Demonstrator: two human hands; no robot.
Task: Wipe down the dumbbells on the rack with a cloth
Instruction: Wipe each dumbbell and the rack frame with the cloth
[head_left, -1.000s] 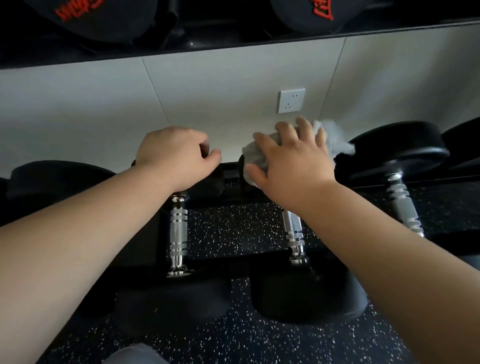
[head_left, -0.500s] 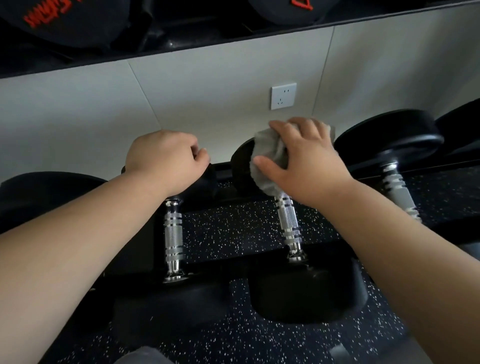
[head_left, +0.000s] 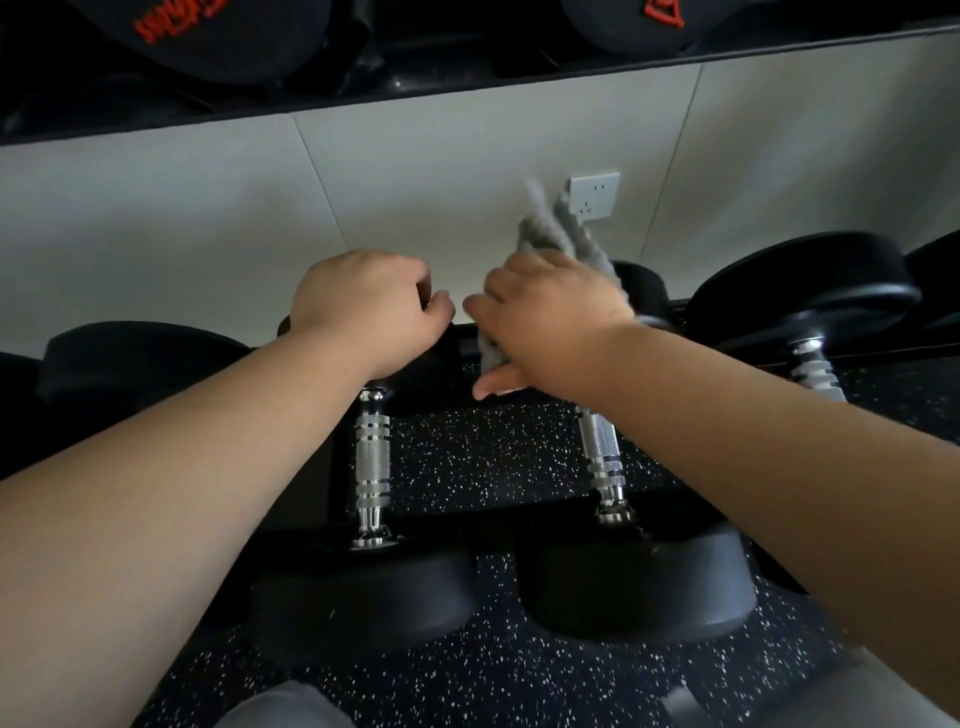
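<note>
Two black dumbbells with chrome handles lie side by side on the low rack. My left hand (head_left: 370, 305) curls over the far head of the left dumbbell (head_left: 372, 465). My right hand (head_left: 551, 323) grips a grey cloth (head_left: 555, 228) against the far head of the middle dumbbell (head_left: 602, 449). The cloth's loose end sticks up, blurred, in front of the wall socket. A third dumbbell (head_left: 800, 296) sits to the right, and its handle is partly hidden behind my right forearm.
An upper rack shelf (head_left: 467, 88) with large black weights bearing red lettering hangs overhead. A white wall socket (head_left: 597, 195) is on the grey tiled wall behind. Another black dumbbell head (head_left: 130, 358) lies at far left. Speckled black rubber flooring (head_left: 493, 457) shows under the handles.
My right hand has slid left across the far head of the middle dumbbell with the cloth, whose free end has flicked upward. My left hand has stayed on the left dumbbell.
</note>
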